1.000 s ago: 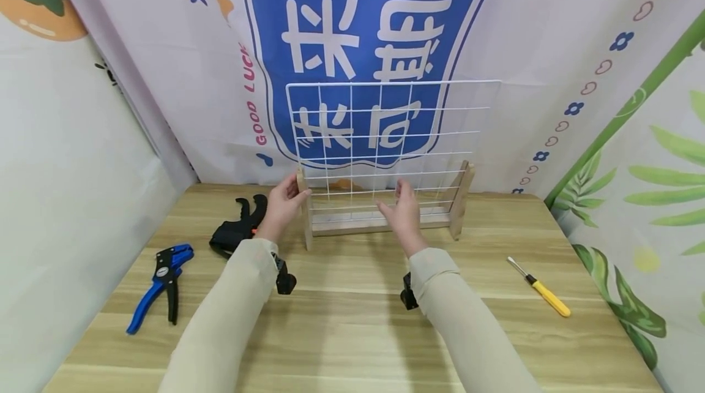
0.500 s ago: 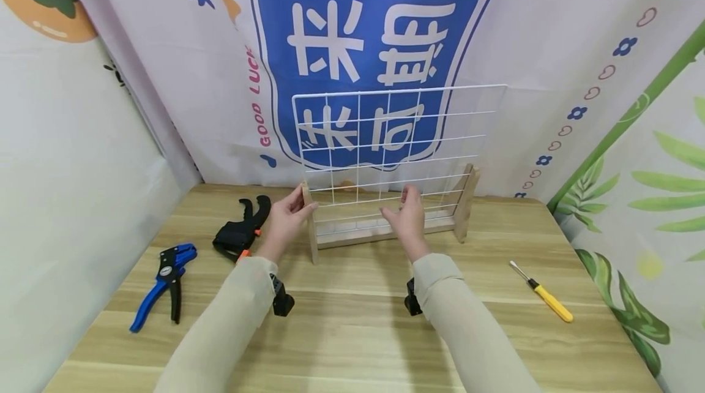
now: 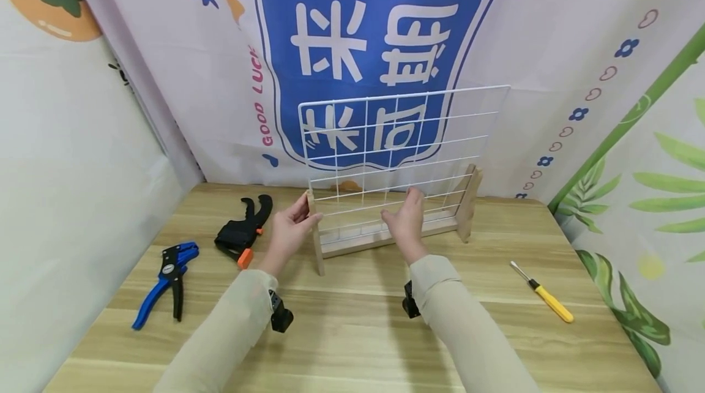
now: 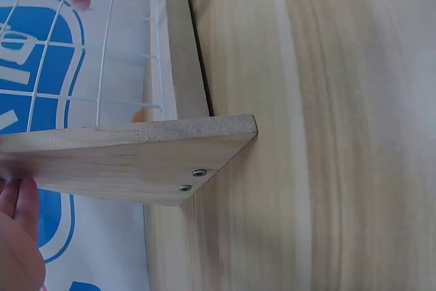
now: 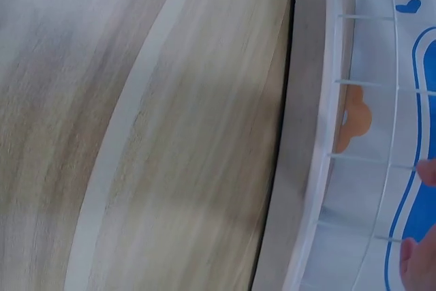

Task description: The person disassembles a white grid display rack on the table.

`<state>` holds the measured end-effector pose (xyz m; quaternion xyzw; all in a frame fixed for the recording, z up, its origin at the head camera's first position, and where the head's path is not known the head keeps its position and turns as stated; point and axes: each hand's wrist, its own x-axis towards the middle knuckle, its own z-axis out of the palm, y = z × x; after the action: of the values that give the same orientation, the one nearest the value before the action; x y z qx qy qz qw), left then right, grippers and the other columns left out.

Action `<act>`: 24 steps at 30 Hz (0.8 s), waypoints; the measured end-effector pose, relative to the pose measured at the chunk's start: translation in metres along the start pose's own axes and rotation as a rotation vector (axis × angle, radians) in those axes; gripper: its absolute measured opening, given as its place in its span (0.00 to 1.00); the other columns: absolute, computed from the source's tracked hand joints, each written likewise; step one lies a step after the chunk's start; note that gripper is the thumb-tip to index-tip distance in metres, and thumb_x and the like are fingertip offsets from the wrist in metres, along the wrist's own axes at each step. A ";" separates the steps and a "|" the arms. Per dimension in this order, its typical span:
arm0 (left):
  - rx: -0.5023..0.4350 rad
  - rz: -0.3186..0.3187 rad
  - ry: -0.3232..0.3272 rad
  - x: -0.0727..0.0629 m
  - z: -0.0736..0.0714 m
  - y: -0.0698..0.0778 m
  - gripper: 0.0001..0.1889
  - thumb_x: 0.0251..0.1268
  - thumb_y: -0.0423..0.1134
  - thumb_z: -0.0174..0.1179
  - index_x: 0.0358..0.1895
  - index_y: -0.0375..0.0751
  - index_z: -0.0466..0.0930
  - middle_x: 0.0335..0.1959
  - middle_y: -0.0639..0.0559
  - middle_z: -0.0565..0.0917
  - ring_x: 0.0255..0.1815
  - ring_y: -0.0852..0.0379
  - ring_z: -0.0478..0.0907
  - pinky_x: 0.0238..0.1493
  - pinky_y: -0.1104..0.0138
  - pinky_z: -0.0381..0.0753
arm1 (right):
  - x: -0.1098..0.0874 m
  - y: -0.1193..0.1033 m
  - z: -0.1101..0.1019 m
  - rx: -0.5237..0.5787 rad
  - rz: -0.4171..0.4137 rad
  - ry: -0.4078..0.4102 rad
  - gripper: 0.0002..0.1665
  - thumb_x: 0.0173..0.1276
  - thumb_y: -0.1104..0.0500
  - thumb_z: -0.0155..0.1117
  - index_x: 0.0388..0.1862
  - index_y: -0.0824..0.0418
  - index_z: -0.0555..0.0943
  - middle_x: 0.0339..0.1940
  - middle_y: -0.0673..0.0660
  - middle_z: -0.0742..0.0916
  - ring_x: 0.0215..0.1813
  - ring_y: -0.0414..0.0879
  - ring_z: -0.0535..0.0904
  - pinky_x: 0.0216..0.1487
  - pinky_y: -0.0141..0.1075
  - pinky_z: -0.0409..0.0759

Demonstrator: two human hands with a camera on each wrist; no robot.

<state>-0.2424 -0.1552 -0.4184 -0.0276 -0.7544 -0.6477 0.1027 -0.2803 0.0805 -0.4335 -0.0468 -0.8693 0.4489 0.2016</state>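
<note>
A white wire grid panel (image 3: 380,136) stands upright in a wooden stand with two side boards and a low crossbar (image 3: 363,243). My left hand (image 3: 289,228) grips the stand's left side board (image 3: 317,246), thumb at its near edge and fingers behind. In the left wrist view, two screws (image 4: 198,173) show on that board's outer face, with my fingers against it. My right hand (image 3: 406,221) is in front of the grid's lower middle, thumb and fingers spread apart. Whether it touches the wires cannot be told. The right side board (image 3: 468,206) is untouched.
Blue-and-black wire strippers (image 3: 167,280) lie on the left of the wooden table (image 3: 341,344). A black clamp with orange parts (image 3: 242,231) is beside my left forearm. To the right lies a yellow-handled screwdriver (image 3: 542,292). A printed cloth (image 3: 551,26) hangs behind the rack.
The stand's left end has swung toward me, so the rack is now angled. My left hand has come nearer along with it. The right hand has shifted only slightly.
</note>
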 end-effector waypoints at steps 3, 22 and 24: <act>-0.012 -0.009 0.008 -0.005 0.002 0.002 0.32 0.53 0.28 0.66 0.64 0.37 0.67 0.59 0.39 0.72 0.59 0.50 0.72 0.51 0.72 0.75 | -0.001 -0.002 -0.002 -0.023 0.003 -0.004 0.41 0.43 0.65 0.75 0.53 0.72 0.62 0.53 0.67 0.68 0.53 0.59 0.68 0.62 0.45 0.70; 0.042 -0.016 0.031 -0.029 0.002 0.008 0.33 0.50 0.30 0.68 0.63 0.37 0.68 0.59 0.41 0.73 0.59 0.52 0.73 0.51 0.72 0.75 | -0.006 -0.017 -0.018 -0.053 0.120 -0.124 0.50 0.43 0.61 0.75 0.59 0.72 0.56 0.60 0.70 0.65 0.56 0.61 0.68 0.64 0.45 0.70; 0.042 -0.008 0.024 -0.031 0.001 0.009 0.33 0.50 0.30 0.68 0.63 0.37 0.68 0.58 0.41 0.73 0.58 0.51 0.73 0.51 0.71 0.76 | -0.007 -0.017 -0.019 -0.047 0.114 -0.118 0.48 0.42 0.62 0.75 0.58 0.72 0.57 0.59 0.69 0.65 0.55 0.61 0.69 0.63 0.45 0.70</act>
<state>-0.2111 -0.1498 -0.4158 -0.0146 -0.7666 -0.6326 0.1095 -0.2650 0.0830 -0.4126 -0.0744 -0.8858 0.4412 0.1230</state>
